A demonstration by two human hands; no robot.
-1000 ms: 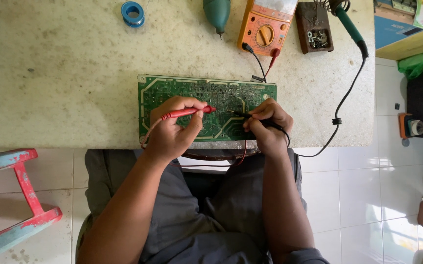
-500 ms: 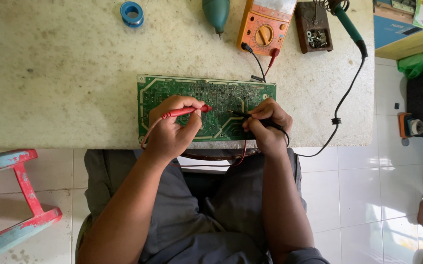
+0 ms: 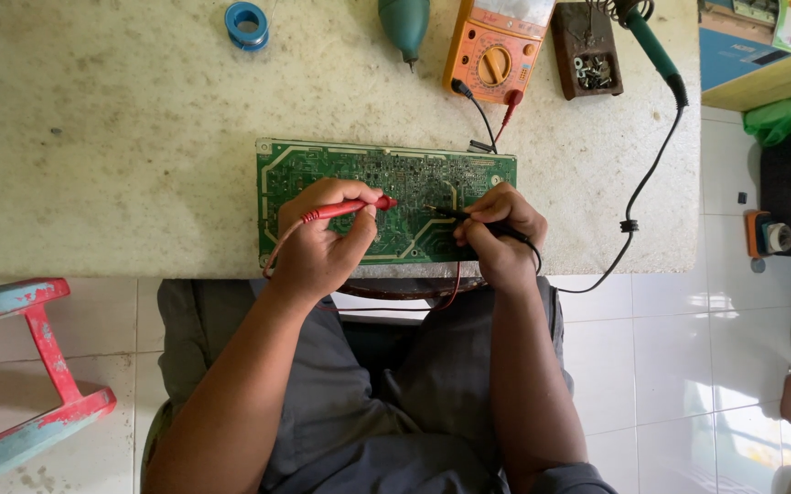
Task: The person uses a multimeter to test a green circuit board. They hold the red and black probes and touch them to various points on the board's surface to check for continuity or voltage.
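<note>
At centre frame, on the speckled stone desk (image 3: 121, 137), left hand (image 3: 322, 242) grips the red probe (image 3: 345, 209) and right hand (image 3: 500, 233) the black probe (image 3: 455, 215), both tips set on the green rectangular circuit board (image 3: 386, 174); probing appears under way, unfinished.

A pale speckled worktop (image 3: 93, 155) stands over a glossy white tiled floor (image 3: 651, 366). A worn red and blue stool (image 3: 20, 384), perhaps wooden, sits beside it.

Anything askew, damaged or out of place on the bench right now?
Nothing stands out. The green circuit board lies flat and square on the table; the left hand holds the red probe, the right hand the black probe, both on the board.
</note>
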